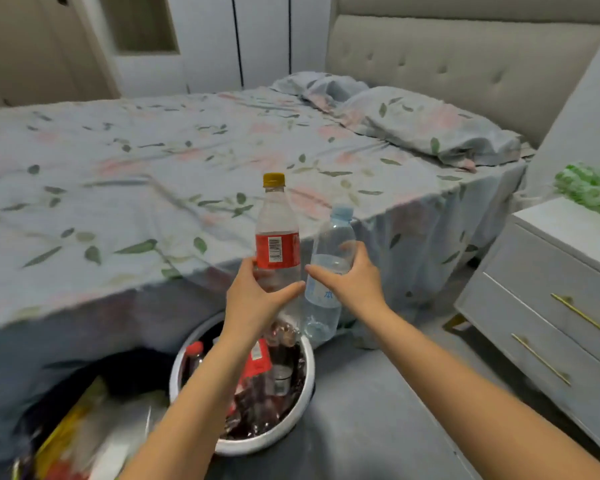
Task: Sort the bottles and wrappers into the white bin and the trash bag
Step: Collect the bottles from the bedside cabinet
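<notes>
The head view is showing two bottles being held upright side by side above the near edge of the bed (153, 168). A red-labelled soda bottle (278, 237) with a yellow cap is being gripped low on its clear body by the left hand (253, 299), whose fingers and thumb are curled round it. A clear water bottle (329, 271) with a pale blue cap is being gripped around its middle by the right hand (354, 282), the fingers wrapped over the label. The two bottles are just beside each other, and whether they are touching cannot be told.

Directly below the hands, on the floor at the foot of the bed, the white bin (309, 393) is standing, already being filled with several bottles, one with a red cap and others with red labels. To its near left, wrappers are lying in what appears to be the trash bag (84, 427), though that area is blurred and its edges cannot be made out.

The step in hand is judged to be the carrying of both bottles to the bin. For the next move, the bottles are needing to be lowered over the bin's opening and the grips loosened so they drop among those inside; since the bin is looking crowded, some care is likely being called for so neither rolls off the rim.

A white drawer cabinet (551, 306) is standing at the right, with something green (586, 185) lying on top.
</notes>
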